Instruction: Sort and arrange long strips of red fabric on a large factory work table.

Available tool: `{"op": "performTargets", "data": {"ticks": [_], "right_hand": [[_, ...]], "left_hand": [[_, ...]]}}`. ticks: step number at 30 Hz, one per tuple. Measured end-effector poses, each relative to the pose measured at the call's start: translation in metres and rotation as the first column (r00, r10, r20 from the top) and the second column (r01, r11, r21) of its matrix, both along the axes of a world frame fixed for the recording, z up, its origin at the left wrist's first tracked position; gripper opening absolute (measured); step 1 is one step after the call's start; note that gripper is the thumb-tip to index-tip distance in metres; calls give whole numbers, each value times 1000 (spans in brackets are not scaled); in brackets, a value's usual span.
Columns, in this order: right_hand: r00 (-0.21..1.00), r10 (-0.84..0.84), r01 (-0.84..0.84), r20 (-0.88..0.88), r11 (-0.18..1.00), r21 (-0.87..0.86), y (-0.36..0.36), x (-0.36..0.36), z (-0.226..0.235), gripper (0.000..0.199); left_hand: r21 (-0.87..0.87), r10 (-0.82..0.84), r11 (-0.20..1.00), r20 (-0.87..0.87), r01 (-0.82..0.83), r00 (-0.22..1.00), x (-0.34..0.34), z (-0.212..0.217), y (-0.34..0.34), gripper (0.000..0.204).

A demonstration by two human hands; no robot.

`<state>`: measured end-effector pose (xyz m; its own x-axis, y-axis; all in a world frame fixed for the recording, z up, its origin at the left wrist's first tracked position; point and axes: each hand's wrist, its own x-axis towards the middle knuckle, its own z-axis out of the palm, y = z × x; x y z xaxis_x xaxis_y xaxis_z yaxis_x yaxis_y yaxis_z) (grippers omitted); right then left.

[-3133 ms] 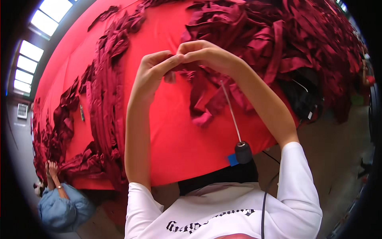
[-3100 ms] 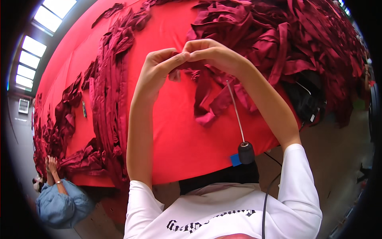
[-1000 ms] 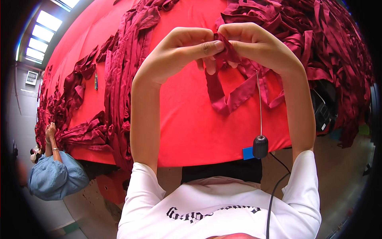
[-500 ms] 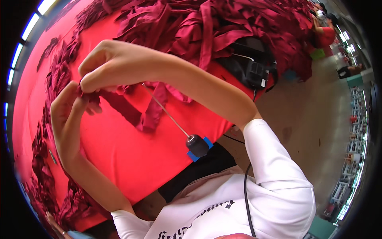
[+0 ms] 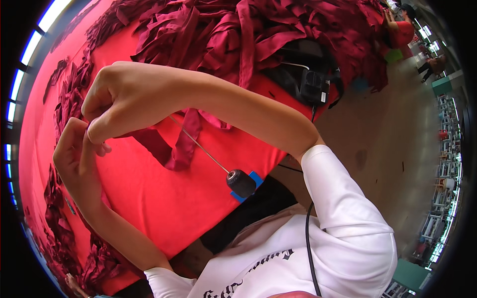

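Since half a second ago our view has tilted only slightly; our right hand (image 5: 117, 102) and left hand (image 5: 74, 154) stay pinched together on the dark red fabric strip (image 5: 181, 144), fingers narrow. The strip hangs over the red table (image 5: 164, 198), beside the thin metal rod (image 5: 198, 145) with its black knob (image 5: 241, 183). We judge the handling continues unchanged.

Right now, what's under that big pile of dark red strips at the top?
A black device with a white cable pokes out from under the pile of dark red strips, on the red table cover. Whatever else lies beneath stays hidden.
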<state>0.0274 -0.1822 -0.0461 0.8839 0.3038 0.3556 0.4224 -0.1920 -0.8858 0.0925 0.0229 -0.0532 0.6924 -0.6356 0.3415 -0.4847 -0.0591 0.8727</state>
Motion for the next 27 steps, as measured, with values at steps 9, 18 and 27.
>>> {"op": "performTargets", "data": {"ticks": [9,18,27], "right_hand": [[972,155,-163,-179,986,-29,-5,5,-3,36],[962,-35,56,-272,996,68,-3,20,-15,66],[968,70,-50,-243,995,87,4,18,-20,49]], "left_hand": [[17,275,955,328,-297,904,-1,-2,-7,16],[30,219,967,414,-254,883,-20,10,-10,4],[80,66,990,477,-118,876,-22,13,-10,6]]}}
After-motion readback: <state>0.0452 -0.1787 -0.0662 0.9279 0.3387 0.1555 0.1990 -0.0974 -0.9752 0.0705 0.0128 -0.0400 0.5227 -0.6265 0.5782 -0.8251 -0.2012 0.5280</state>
